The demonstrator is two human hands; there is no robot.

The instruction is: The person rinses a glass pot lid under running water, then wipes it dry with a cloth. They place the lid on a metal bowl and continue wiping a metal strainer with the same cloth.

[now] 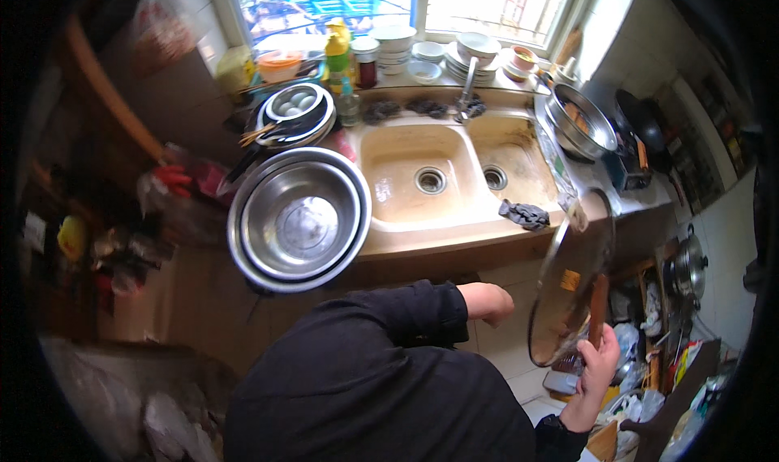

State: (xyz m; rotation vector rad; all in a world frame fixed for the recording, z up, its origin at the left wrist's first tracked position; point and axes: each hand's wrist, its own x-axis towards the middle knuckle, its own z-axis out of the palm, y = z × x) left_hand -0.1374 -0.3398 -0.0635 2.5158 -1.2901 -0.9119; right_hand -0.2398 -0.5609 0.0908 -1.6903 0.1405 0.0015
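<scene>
My right hand (595, 360) grips the brown handle (599, 310) of a large glass pan lid (563, 316). The lid has a metal rim and an orange sticker, and is tilted nearly on edge to the right of the sink front. My left hand (500, 307) hangs below the counter edge, bent at the wrist and apart from the lid. Its fingers are mostly hidden, so I cannot tell whether it holds anything. A crumpled grey cloth (524, 215) lies on the sink's front rim, nearest to both hands. The double-bowl sink (420, 218) is beige with two drains.
Two nested steel basins (298, 221) overhang the counter's front left. Behind them stands a bowl of eggs (296, 102). Bowls and plates (471, 66) line the windowsill behind the faucet (467, 91). A steel colander (581, 121) stands right. Shelves with bags and pots (688, 267) flank the right side.
</scene>
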